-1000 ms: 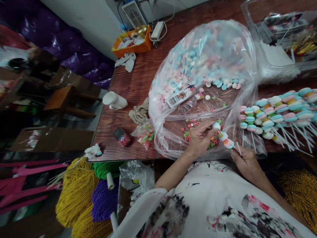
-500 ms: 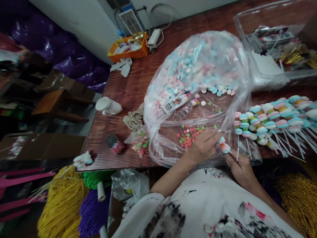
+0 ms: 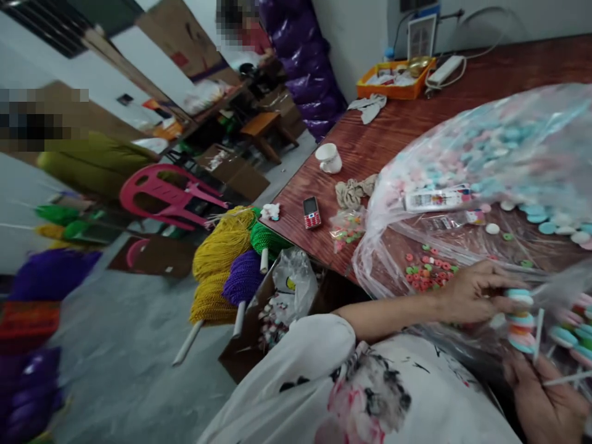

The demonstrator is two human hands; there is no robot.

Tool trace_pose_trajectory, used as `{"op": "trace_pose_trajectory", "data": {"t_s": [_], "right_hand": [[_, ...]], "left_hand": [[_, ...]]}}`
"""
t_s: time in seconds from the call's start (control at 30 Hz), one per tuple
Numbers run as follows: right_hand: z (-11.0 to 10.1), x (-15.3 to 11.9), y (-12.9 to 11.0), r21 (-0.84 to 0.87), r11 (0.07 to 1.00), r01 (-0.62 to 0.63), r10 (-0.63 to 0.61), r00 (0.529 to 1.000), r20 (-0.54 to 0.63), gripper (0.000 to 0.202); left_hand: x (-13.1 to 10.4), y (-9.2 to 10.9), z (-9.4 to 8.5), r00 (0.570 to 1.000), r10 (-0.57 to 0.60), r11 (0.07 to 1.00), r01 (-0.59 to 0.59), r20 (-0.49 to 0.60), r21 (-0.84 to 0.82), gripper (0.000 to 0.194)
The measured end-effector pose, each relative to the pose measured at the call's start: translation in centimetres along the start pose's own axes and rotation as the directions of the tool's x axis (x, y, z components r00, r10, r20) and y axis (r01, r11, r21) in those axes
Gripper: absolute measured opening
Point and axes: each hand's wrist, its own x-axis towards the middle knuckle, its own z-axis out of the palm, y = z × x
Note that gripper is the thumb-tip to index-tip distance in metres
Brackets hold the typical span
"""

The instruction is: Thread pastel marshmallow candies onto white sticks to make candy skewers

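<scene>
Stacked pastel discs, blue, white and pink with orange and yellow between, form a candy skewer point(image 3: 521, 322) in front of me at the right. At its top, my left hand point(image 3: 476, 293) pinches around the uppermost blue disc. Below it, my right hand point(image 3: 539, 391) is closed at the skewer's lower end, its fingertips partly hidden. A white stick point(image 3: 538, 336) stands up beside the skewer from my right fingers. Small red and green ring candies point(image 3: 430, 271) lie by my left forearm. A large clear bag point(image 3: 546, 132) of pastel discs spreads behind them.
Finished-looking skewers point(image 3: 580, 330) lie at the right edge. On the table are a mobile phone point(image 3: 311, 213), a white mug point(image 3: 328, 158), a cloth point(image 3: 354, 192) and an orange tray point(image 3: 393, 90). Cord bundles point(image 3: 222, 259) and a cardboard box point(image 3: 250, 345) stand left. Two people are behind.
My view has swung left, so the table sits further right and more of the room shows. Both hands still hold the candy skewer, which now stands more upright.
</scene>
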Motion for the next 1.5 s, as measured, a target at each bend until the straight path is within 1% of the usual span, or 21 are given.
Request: {"op": "trace_pose_trajectory", "data": {"t_s": [0.07,0.1,0.23,0.33,0.4,0.47,0.53,0.6,0.63,0.67,0.73,0.83,0.9,0.97,1.07,1.13,1.2,1.27,1.33,1.43,1.5], "right_hand": [[0.0,-0.1,-0.5,-0.057,0.998,-0.016,0.016,1.0,-0.009,0.04],[0.2,-0.2,-0.8,-0.075,0.997,-0.021,0.019,1.0,-0.02,0.04],[1.1,-0.9,-1.8,-0.074,0.997,-0.01,0.006,0.999,-0.053,0.04],[1.7,-1.4,-2.3,-0.07,0.997,0.019,-0.02,1.0,-0.01,0.039],[1.9,-1.3,-2.6,-0.06,0.997,0.045,-0.045,0.999,0.01,0.037],[2.1,-0.9,-2.9,-0.057,0.996,0.073,-0.074,0.997,-0.015,0.034],[2.3,-0.5,-3.2,-0.065,0.991,0.117,-0.121,0.99,-0.066,0.03],[2.7,-0.4,-3.6,-0.086,0.98,0.178,-0.183,0.981,-0.063,0.03],[3.0,-0.5,-3.9,-0.089,0.976,0.201,-0.204,0.979,-0.028,0.029],[3.4,-0.5,-4.1,-0.067,0.971,0.229,-0.229,0.973,0.019,0.03],[4.1,-0.2,-4.5,0.008,0.964,0.267,-0.267,0.96,0.087,0.033],[4.3,0.3,-4.8,0.08,0.958,0.275,-0.283,0.953,0.11,0.031],[3.5,0.4,-5.0,0.079,0.95,0.302,-0.307,0.949,0.072,0.028],[2.1,0.5,-5.2,0.033,0.944,0.329,-0.33,0.943,0.031,0.025],[0.1,1.0,-5.6,-0.028,0.934,0.356,-0.356,0.934,0.016,0.024],[-0.5,1.2,-5.7,-0.012,0.932,0.362,-0.362,0.932,0.005,0.029],[-0.5,1.2,-5.4,0.033,0.938,0.344,-0.343,0.939,-0.027,0.032],[-0.4,1.1,-4.9,0.071,0.949,0.306,-0.301,0.951,-0.072,0.032],[-0.7,1.2,-4.3,0.07,0.962,0.264,-0.254,0.959,-0.126,0.031],[-2.2,2.1,-3.6,-0.052,0.976,0.213,-0.219,0.951,-0.216,0.029],[-3.4,3.1,-3.5,-0.178,0.967,0.182,-0.223,0.941,-0.253,0.027]], "left_hand": [[-0.3,0.2,-0.3,0.994,-0.005,0.998,-0.002,0.107,0.066,0.034],[-0.6,0.5,-0.4,0.989,-0.006,0.995,-0.008,0.147,0.096,0.034],[-2.2,1.7,-0.5,0.965,0.005,0.981,-0.056,0.263,0.188,0.045],[-2.6,1.8,-0.3,0.948,0.039,0.976,-0.104,0.315,0.19,0.048],[-2.4,1.4,-0.3,0.956,0.033,0.985,-0.081,0.292,0.153,0.047],[-2.1,1.2,-0.7,0.976,-0.031,0.997,0.016,0.218,0.072,0.043],[-2.2,1.3,-1.2,0.984,-0.121,0.989,0.132,0.132,-0.071,0.041],[-2.7,1.8,-1.9,0.981,-0.177,0.96,0.189,0.074,-0.206,0.044],[-3.0,2.0,-2.3,0.987,-0.153,0.962,0.162,0.054,-0.218,0.043],[-3.1,2.2,-2.8,0.993,-0.103,0.978,0.112,0.065,-0.176,0.041],[-2.7,2.0,-3.8,0.997,0.037,0.999,-0.035,0.071,-0.033,0.034],[-1.2,1.9,-4.3,0.959,0.242,0.961,-0.258,0.147,0.104,0.035],[-0.4,2.3,-4.0,0.929,0.326,0.924,-0.352,0.175,0.149,0.035],[0.2,3.0,-3.5,0.909,0.381,0.894,-0.408,0.168,0.185,0.034],[0.9,3.4,-2.6,0.884,0.438,0.868,-0.463,0.162,0.181,0.032],[1.4,3.2,-1.7,0.881,0.442,0.874,-0.465,0.169,0.142,0.029],[1.8,3.1,-0.6,0.904,0.399,0.904,-0.416,0.155,0.1,0.026],[2.2,3.1,0.6,0.939,0.307,0.946,-0.319,0.155,0.056,0.026],[2.6,3.3,1.7,0.96,0.213,0.975,-0.22,0.181,0.02,0.031],[3.1,3.4,3.1,0.964,0.116,0.992,-0.122,0.239,0.009,0.046],[3.4,3.1,3.8,0.956,0.111,0.992,-0.124,0.271,0.032,0.055]]}}
